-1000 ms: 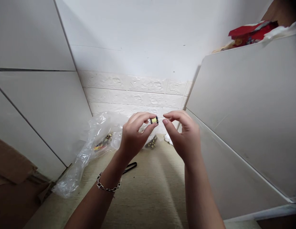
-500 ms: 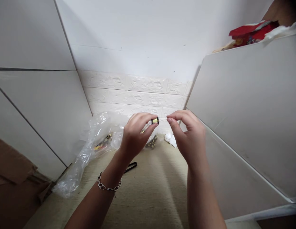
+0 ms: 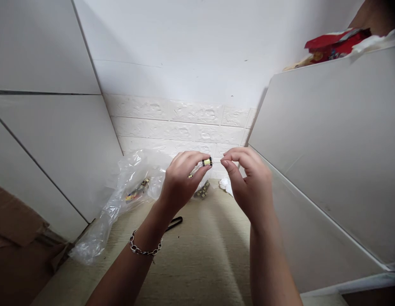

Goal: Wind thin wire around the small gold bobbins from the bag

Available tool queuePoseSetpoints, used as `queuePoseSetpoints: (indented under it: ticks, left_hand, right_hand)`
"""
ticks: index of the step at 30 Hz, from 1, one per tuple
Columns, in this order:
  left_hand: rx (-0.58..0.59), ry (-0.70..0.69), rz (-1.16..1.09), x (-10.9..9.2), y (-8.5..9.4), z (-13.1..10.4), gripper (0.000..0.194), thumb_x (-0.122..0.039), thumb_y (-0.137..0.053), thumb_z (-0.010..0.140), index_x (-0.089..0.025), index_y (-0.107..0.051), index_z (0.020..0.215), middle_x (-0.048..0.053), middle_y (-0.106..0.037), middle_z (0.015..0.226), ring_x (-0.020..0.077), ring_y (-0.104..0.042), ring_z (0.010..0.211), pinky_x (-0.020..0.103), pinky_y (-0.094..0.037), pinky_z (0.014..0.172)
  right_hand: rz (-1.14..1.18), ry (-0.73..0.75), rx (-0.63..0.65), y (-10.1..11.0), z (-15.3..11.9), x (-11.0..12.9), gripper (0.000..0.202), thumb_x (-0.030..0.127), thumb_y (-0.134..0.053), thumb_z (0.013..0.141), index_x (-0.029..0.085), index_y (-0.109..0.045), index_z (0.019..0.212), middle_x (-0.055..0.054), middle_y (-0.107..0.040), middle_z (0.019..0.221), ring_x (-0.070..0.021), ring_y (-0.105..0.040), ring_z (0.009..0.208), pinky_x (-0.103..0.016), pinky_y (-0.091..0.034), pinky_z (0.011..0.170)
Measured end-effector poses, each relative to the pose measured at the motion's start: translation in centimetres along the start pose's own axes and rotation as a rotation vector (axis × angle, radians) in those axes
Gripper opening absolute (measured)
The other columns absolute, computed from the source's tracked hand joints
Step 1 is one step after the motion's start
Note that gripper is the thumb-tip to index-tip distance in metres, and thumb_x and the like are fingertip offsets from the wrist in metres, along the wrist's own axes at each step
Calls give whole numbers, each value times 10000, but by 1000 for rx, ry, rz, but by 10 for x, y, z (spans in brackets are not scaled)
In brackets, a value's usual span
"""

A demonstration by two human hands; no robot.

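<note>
Between the thumb and fingers of my left hand [image 3: 182,175] is a small transformer coil [image 3: 207,162], black at both ends with a yellow-wrapped middle and thin metal pins. My right hand [image 3: 251,180] is just to its right, thumb and forefinger pinched on a thin wire [image 3: 217,162] that runs toward the coil. Where the wire meets the coil is too fine to make out. Behind and below my left hand, several similar yellow and black coils [image 3: 202,191] lie in clear plastic, partly hidden by the hand.
A crumpled clear plastic bag [image 3: 111,212] with small parts spreads over the table [image 3: 197,259] at left. A black tool handle [image 3: 175,223] shows beside my left wrist. White crumpled material [image 3: 226,185] lies behind my right hand. Grey panels [image 3: 328,148] stand on both sides.
My right hand has shifted slightly left, closer to the coil, with its forefinger a little more bent. My left hand and the coil stay almost still.
</note>
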State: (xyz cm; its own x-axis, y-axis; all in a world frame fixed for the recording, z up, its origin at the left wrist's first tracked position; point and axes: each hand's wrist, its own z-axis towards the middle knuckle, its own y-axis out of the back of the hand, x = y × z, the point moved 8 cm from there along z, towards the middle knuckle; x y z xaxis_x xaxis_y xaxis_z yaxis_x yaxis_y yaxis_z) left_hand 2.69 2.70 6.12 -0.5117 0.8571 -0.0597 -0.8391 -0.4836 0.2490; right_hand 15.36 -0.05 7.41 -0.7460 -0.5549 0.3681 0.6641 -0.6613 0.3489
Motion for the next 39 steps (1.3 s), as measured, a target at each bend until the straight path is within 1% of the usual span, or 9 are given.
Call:
queuePoseSetpoints:
  ticks: [4, 7, 13, 17, 20, 26, 31, 34, 39]
  left_hand:
    - [59, 5, -56, 2, -4, 0, 129, -182, -575, 747, -177, -585, 875, 20, -636, 829, 111, -568, 775, 241, -458, 733]
    - [86, 37, -135, 5, -6, 1, 131, -188, -577, 746, -174, -587, 876, 20, -635, 830, 102, -562, 744, 235, -460, 708]
    - [56, 178, -297, 16, -7, -1, 155, -204, -604, 724, -175, -590, 876, 8, -629, 829, 73, -528, 671, 208, -455, 664]
    - [17, 266, -368, 22, -6, -3, 162, -204, -603, 723, -180, -589, 883, 5, -631, 831, 72, -533, 679, 204, -456, 662]
    - [-12, 286, -328, 23, -3, -4, 168, -207, -606, 719, -181, -593, 884, 6, -632, 818, 76, -534, 674, 212, -457, 656]
    - [-37, 190, -136, 13, 3, 0, 156, -197, -615, 710, -164, -598, 861, 8, -632, 801, 78, -524, 665, 218, -454, 658]
    - [-53, 113, -56, 5, 5, 2, 138, -177, -608, 715, -151, -591, 849, 14, -635, 790, 87, -544, 693, 226, -458, 684]
    - [-53, 84, -21, 2, 6, 1, 134, -178, -606, 718, -154, -586, 848, 15, -639, 790, 97, -558, 716, 236, -460, 701]
    - [-62, 56, 9, -1, 7, 1, 136, -194, -604, 721, -168, -581, 853, 12, -643, 795, 103, -564, 708, 247, -464, 693]
  right_hand:
    - [14, -37, -3, 1, 1, -7, 101, 216, -486, 797, 227, -547, 717, 14, -589, 804, -135, -530, 804, -290, -384, 746]
    - [87, -75, 33, -1, 1, -16, 105, 224, -494, 792, 221, -551, 704, 14, -589, 792, -129, -533, 794, -270, -387, 728]
    - [236, -127, 103, -11, 2, -25, 128, 262, -502, 789, 204, -555, 688, 3, -593, 783, -128, -537, 784, -262, -396, 726]
    - [233, -112, 90, -14, 2, -23, 122, 259, -508, 787, 209, -552, 685, 10, -594, 771, -125, -540, 781, -257, -400, 718]
    - [184, -85, 67, -13, 1, -19, 115, 253, -505, 789, 214, -548, 690, 12, -592, 772, -128, -541, 781, -263, -400, 714]
    - [-12, -31, -23, -3, -1, -8, 118, 251, -480, 805, 219, -531, 703, 20, -586, 782, -130, -530, 786, -325, -358, 817]
    - [-170, 8, -80, 0, -2, -1, 113, 242, -474, 804, 228, -522, 702, 39, -599, 788, -126, -540, 784, -417, -225, 943]
    - [-251, 29, -117, 1, -4, 2, 115, 244, -463, 808, 229, -519, 709, 38, -601, 794, -125, -544, 786, -439, -165, 970]
    - [-339, 70, -182, 2, -5, 5, 130, 245, -446, 814, 221, -518, 708, 30, -605, 801, -120, -542, 767, -455, -137, 981]
